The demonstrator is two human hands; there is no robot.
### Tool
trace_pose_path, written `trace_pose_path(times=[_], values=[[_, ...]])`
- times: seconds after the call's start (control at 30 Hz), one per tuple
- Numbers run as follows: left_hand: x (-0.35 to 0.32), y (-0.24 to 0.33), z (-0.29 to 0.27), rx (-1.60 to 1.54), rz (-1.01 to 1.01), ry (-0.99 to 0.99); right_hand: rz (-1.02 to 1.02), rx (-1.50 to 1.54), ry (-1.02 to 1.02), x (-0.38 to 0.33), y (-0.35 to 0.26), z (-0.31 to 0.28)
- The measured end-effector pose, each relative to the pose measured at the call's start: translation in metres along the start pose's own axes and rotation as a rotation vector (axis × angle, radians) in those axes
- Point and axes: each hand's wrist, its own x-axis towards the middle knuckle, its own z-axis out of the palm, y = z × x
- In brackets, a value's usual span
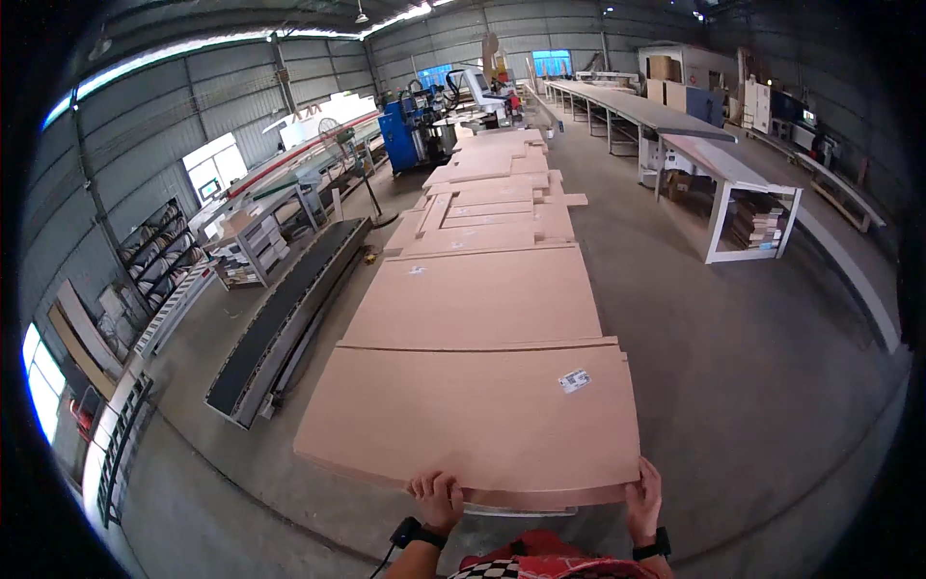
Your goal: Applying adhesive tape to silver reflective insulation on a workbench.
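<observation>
2 hands (439, 500) grip brown panel (463, 415) at near edge.

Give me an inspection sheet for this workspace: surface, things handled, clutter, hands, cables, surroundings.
Surface: support mostly hidden under a long row of brown panels.
Things handled: nearest panel, white label on top.
Clutter: stacked pieces under the white-framed table.
Hands: left hand on the panel's near edge, right hand at its near right corner; grip firmness unclear.
Cables: thin dark cable by the left wristband.
Surroundings: black-belted conveyor left, blue machine ahead, long table right.
</observation>
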Motion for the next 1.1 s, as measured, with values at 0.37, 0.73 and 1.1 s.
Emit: trace_pose_path(times=[0.37, 0.73, 1.1], values=[[-0.003, -0.001, -0.007, -0.054, -0.050, -0.044, -0.072, -0.043, -0.005, -0.003, 0.015, 0.003], [-0.005, 0.000, -0.007, -0.059, -0.075, -0.010, -0.068, -0.164, -0.068, -0.004, -0.021, -0.003], [-0.003, 0.001, -0.003, -0.045, -0.065, 0.034, -0.149, -0.188, -0.049, -0.002, -0.018, -0.001]])
